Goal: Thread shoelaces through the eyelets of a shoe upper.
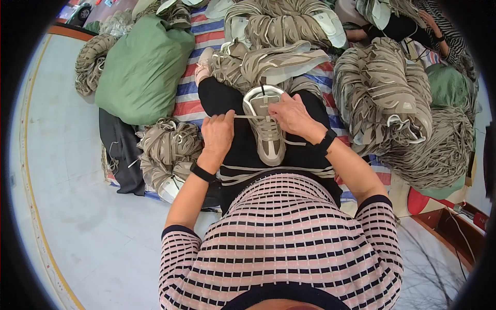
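Note:
A beige and brown sneaker upper [269,135] lies across my lap, its toe pointing toward me and its white-lined collar away. My left hand [218,133] is closed on a flat beige shoelace [247,117], pulled taut leftward from the eyelets. At the tongue and upper eyelets, my right hand [293,117] pinches with thumb and fingers; what lies in that pinch is too small to make out. Another stretch of lace hangs below the right hand. Several thin beige laces lie over my black-clad thighs.
Bundles of stacked shoe uppers [382,93] stand at the right, with more ahead and at the left. A heap of loose laces [434,150] lies at the right. A green sack [147,70] sits at the left. Another person's hand [430,23] shows at the far right.

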Available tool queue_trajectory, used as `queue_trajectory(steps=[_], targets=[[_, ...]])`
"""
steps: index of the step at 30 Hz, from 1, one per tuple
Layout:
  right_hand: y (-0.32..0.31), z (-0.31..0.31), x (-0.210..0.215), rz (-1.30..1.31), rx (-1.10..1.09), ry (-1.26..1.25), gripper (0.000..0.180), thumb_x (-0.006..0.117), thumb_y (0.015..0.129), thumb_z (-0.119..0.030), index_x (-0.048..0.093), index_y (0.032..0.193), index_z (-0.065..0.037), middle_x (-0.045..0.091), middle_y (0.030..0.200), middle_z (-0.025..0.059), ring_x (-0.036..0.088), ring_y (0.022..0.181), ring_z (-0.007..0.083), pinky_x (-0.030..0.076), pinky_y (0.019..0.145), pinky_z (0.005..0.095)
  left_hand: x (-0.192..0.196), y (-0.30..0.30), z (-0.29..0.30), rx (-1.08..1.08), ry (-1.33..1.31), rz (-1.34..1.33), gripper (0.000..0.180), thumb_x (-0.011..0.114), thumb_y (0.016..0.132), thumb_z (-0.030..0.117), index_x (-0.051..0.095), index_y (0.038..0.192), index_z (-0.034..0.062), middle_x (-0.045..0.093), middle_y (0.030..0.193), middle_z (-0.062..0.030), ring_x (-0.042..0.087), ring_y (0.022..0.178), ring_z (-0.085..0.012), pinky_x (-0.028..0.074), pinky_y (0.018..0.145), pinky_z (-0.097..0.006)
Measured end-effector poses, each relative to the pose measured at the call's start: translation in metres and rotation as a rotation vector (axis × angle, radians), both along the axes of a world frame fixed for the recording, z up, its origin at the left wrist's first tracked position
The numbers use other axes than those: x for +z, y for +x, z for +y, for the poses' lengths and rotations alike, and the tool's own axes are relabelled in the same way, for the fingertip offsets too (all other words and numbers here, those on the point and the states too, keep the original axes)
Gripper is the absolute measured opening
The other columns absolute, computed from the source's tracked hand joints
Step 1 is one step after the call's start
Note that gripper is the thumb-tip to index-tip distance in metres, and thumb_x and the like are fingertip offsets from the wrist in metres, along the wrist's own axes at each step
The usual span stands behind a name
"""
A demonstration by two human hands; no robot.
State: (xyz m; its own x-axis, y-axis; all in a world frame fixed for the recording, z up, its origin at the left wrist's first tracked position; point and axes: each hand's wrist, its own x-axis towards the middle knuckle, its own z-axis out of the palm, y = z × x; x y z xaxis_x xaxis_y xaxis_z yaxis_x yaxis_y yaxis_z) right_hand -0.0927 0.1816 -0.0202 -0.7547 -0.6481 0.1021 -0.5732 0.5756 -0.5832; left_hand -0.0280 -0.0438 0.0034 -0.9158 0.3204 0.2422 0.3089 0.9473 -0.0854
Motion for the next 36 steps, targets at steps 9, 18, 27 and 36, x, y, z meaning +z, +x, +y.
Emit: queue_trajectory(steps=[9,18,27,36], targets=[[-0.002,-0.001,-0.003,0.092,0.048,0.104,0.003,0.057,0.076,-0.011,0.056,0.079,-0.011,0.057,0.068,0.0038,0.049,0.081,0.0247,0.030,0.070,0.0385,0.018,-0.024,0.021,0.129,2.179,-0.410,0.031,0.052,0.090,0.008,0.052,0.119,-0.0045,0.065,0.098,-0.0113,0.061,0.094,-0.0199,0.045,0.091,-0.032],[0.004,0.003,0.002,0.056,0.094,-0.077,0.031,0.071,0.069,-0.014,0.054,0.094,-0.012,0.052,0.074,-0.0007,0.047,0.083,0.0189,0.029,0.075,0.0345,-0.034,0.001,-0.066,0.191,2.492,-0.148,0.037,0.054,0.091,0.006,0.046,0.126,-0.0030,0.062,0.103,-0.0132,0.059,0.101,-0.0229,0.043,0.099,-0.037],[-0.007,-0.001,-0.009,0.113,0.130,-0.319,0.007,0.067,0.078,-0.015,0.069,0.080,-0.008,0.062,0.073,0.0051,0.054,0.076,0.0230,0.043,0.071,0.0340,-0.077,0.042,-0.160,0.250,2.768,0.396,0.044,0.055,0.089,0.002,0.041,0.130,-0.0010,0.053,0.118,-0.0137,0.055,0.105,-0.0204,0.040,0.105,-0.039],[0.007,0.016,0.042,-0.600,0.101,-0.536,0.017,0.057,0.090,-0.015,0.067,0.086,-0.002,0.063,0.103,0.0076,0.051,0.103,0.0188,0.038,0.092,0.0319,-0.149,0.206,-0.291,1.066,1.883,0.395,0.030,0.044,0.095,0.009,0.049,0.121,-0.0049,0.056,0.115,-0.0131,0.054,0.105,-0.0212,0.045,0.098,-0.036]])
